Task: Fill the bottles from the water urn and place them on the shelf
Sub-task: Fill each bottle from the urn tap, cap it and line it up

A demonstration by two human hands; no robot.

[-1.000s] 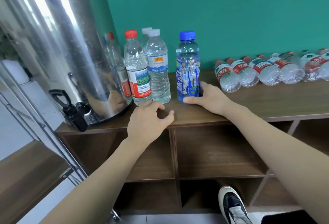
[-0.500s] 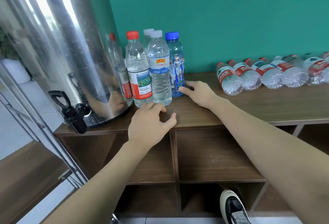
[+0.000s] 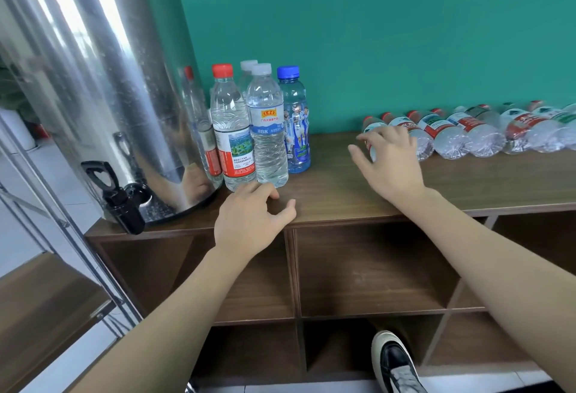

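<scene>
— Nearest? Left hand (image 3: 252,221) resting on the front edge of the brown wooden shelf top (image 3: 336,193), fingers loosely curled, holding nothing.

— And the right hand (image 3: 391,163)? Spread wide, empty, hovering over the first clear empty plastic bottle with red label (image 3: 419,132) lying on its side.

— Bottle's lie? Directly under and just beyond the fingers, long axis running away toward the wall, cap far. Right hand clearly nearer.

— Left of the grip? Four capped upright bottles (image 3: 268,130), apparently filled, beside the shiny steel water urn (image 3: 93,87).

— Farther? More bottles lying rightward; teal wall (image 3: 389,34) behind.

You face a plain teal wall (image 3: 405,34); below it stands a dark wooden cubby unit (image 3: 367,268) on pale floor tiles (image 3: 467,385).
</scene>
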